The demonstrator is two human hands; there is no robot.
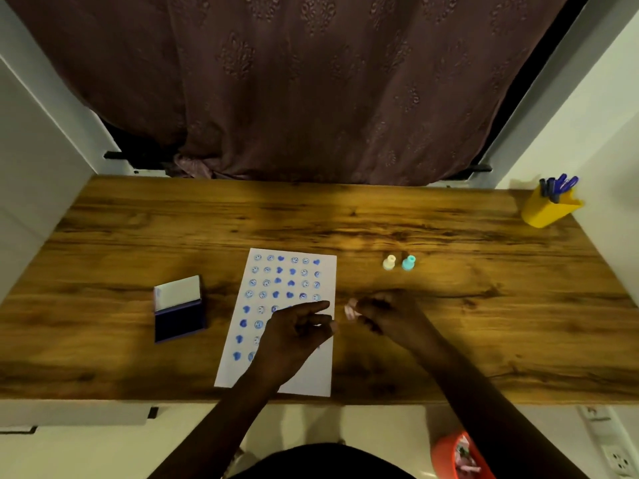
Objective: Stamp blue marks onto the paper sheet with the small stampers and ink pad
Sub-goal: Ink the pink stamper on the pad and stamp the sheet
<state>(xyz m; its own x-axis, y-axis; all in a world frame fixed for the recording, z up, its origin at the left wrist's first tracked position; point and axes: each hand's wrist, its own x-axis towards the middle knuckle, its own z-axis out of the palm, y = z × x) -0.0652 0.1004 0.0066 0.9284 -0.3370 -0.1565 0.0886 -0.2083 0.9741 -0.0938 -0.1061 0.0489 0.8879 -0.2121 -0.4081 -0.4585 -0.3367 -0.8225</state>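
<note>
A brown wood-grain tabletop [311, 219] runs across the view, set between white walls. Behind its far edge hangs a dull mauve patterned curtain [294, 81]. At the far right corner stands a yellow plastic pen holder [548, 210] with blue pens [560, 184] sticking out. Below the near edge, on the right, part of an orange bin [449, 456] shows.

A white paper sheet [307, 383] lies upright in the middle of the tabletop, slightly tilted. It is covered with rows of blue stamped marks [276, 281], a mix of round smiley faces and solid hearts; the lower right part is hidden by the left hand [294, 337]. That hand hovers over or rests on the sheet with fingers loosely spread and holds nothing.

To the left of the sheet, apart from it, sits a dark blue ink pad [178, 321] with its white-lined lid standing open at the far side.

The right hand [390, 316] is just beside the sheet's right edge, its fingertips pinched on a small pale pink stamper [350, 311], which looks blurred. Farther back on the right, a small cream stamper [389, 262] and a small teal stamper [408, 263] stand upright side by side, near each other but not touching.
</note>
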